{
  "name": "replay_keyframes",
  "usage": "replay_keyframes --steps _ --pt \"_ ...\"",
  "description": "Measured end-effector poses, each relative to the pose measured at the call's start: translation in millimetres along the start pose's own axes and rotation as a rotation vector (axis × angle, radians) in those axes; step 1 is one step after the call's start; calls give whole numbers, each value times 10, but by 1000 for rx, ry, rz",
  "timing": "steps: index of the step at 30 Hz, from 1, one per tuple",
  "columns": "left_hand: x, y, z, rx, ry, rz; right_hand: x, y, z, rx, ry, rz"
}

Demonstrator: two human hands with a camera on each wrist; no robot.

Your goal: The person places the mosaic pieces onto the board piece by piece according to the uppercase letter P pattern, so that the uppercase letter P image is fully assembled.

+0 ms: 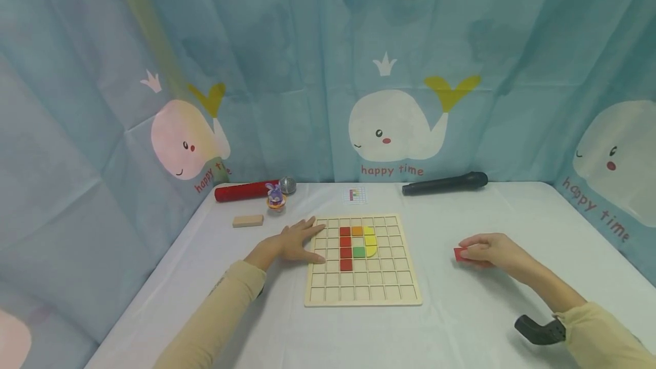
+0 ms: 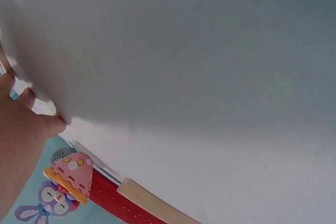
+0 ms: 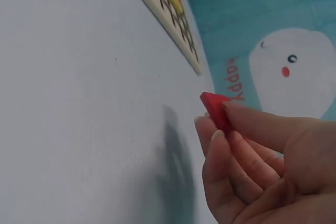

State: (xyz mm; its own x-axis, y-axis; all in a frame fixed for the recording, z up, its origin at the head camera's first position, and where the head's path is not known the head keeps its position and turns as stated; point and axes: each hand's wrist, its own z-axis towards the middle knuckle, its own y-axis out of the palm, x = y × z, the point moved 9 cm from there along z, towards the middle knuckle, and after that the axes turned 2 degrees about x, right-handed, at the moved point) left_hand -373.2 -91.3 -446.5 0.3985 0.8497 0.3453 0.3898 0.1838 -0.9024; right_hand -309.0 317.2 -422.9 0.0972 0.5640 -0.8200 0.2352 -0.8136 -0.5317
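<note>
From my remote seat I saw the right hand (image 1: 493, 250) pinching a small red tile (image 3: 215, 109) between thumb and curled fingers, the tile raised a little off the white table (image 1: 461, 312) and well to the right of the wooden grid board (image 1: 363, 261). The left hand (image 1: 294, 242) lay flat with straight fingers spread, its fingertips touching the board's left edge and holding nothing. On the board, a column of red pieces (image 1: 345, 248) stood near the middle, with an orange piece (image 1: 357, 230), yellow pieces (image 1: 370, 239) and a green piece (image 1: 359, 251) just to its right; the other cells looked bare. Behind the board lay a small pattern card (image 1: 356, 195), with a black microphone (image 1: 445, 183) off to the board's back right. To the board's back left sat a red microphone (image 1: 251, 190), a small purple toy figure (image 1: 275, 195) and a plain wooden block (image 1: 248, 221). I judged the step in hand to be carrying the tile to a cell. To do it well, I would keep the pinch on the tile's edges so its face stays level, check the card for the cell, and let the flat hand steady the board while the tile is lowered squarely between the grid ribs.
</note>
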Motion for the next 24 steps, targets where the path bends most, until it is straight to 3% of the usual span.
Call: replay_keyframes --steps 7,12,24 --pt "29 -8 -21 5 4 -14 -96 182 64 -38 -33 72" --pt "25 8 -21 6 13 6 -182 353 107 -60 -2 117" --pt "-16 5 11 13 -22 0 -582 814 168 -169 -65 124"
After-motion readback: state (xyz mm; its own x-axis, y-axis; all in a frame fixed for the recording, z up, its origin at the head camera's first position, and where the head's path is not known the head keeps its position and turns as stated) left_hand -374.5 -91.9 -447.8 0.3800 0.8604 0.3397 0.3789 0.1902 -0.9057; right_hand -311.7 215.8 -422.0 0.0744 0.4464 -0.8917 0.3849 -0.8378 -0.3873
